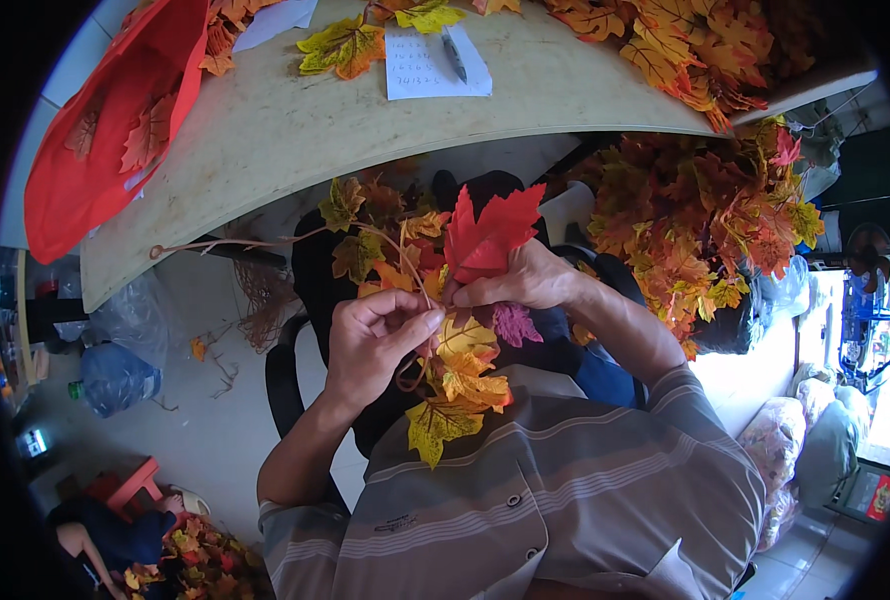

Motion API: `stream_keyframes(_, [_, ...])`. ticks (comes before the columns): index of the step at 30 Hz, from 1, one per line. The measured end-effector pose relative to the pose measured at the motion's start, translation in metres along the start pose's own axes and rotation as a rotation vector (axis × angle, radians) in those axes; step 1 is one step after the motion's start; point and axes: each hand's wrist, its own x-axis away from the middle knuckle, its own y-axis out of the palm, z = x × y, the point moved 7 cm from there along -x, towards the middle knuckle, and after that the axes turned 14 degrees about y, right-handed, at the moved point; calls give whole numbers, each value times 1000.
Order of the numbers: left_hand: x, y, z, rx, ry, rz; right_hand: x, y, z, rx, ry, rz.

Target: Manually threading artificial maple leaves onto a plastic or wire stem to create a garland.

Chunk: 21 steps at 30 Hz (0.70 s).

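Note:
Over my lap runs an artificial leaf garland with a thin brown stem [255, 243] and yellow and orange maple leaves [445, 418]. My left hand [373, 345] pinches this stem between thumb and fingertips. Close beside it, my right hand [525, 277] is closed at the base of a red maple leaf [487, 235], which stands upright above the fingers. The tips of both hands nearly meet, and the joint between leaf and stem is hidden by them. Just below my right hand hangs a purple leaf [515, 324].
Ahead is a pale table [295, 130] with a pen [454, 56] on a white paper [415, 75]. A red bag [95, 150] drapes over its left end. Leaf garlands [675, 215] hang in a pile at right. A person [115, 540] sits lower left near more leaves.

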Motion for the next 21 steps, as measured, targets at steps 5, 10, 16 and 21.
stream_keyframes(5, [-1, 0, 1, -2, 11, 3, -1, 0, 3, -62, 45, -16])
stream_keyframes(10, [-1, -1, 2, -22, -4, 6, -2, 0, 4, -37, 55, 11])
stream_keyframes(16, [-1, -2, -2, -12, -2, 12, -3, 0, 7, -76, 71, -6])
stream_keyframes(21, [-1, -2, -2, -2, -60, -4, -4, 1, 10, -92, 61, -12])
